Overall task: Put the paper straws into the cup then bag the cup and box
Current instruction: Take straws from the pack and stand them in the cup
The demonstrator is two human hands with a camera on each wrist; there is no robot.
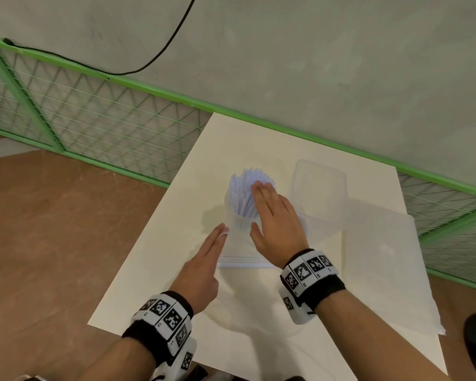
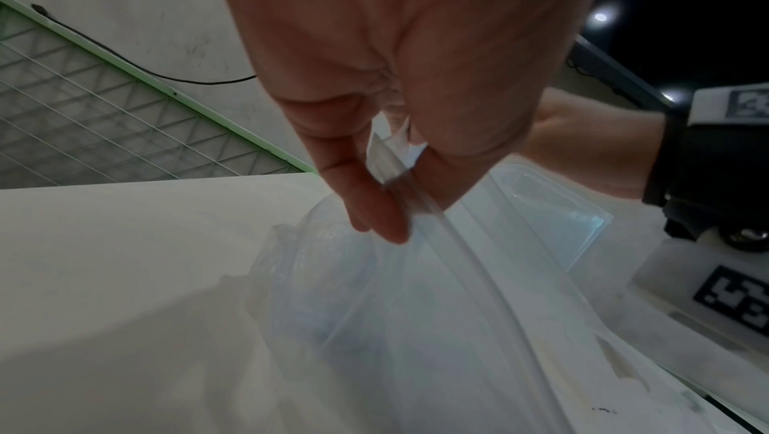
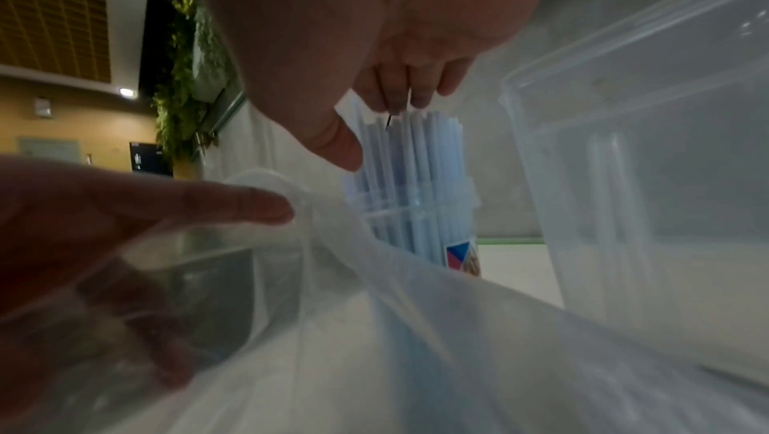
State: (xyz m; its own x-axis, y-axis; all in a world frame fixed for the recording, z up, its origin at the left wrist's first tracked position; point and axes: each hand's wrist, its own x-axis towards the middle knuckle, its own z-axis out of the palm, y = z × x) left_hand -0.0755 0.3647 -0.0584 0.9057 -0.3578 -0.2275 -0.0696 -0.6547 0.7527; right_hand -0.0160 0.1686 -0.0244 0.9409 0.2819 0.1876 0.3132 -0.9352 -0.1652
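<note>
A clear cup (image 1: 234,217) full of pale blue paper straws (image 1: 242,188) stands upright in the middle of the white table (image 1: 162,270). My right hand (image 1: 270,210) lies flat over the straws, its fingers straight and touching their tops (image 3: 399,102). A clear plastic box (image 1: 319,185) stands just right of the cup, apart from it. A clear zip bag (image 1: 242,254) lies on the table in front of the cup. My left hand (image 1: 222,232) pinches the bag's zip edge (image 2: 395,178) between thumb and fingers and holds it lifted. The bag (image 3: 374,309) hides the cup's base.
A green mesh fence (image 1: 107,119) runs behind the table along a grey wall, with a black cable (image 1: 149,61) hanging on it. Brown floor lies to the left. A clear plastic sheet (image 1: 382,257) spreads over the table's right side past its edge.
</note>
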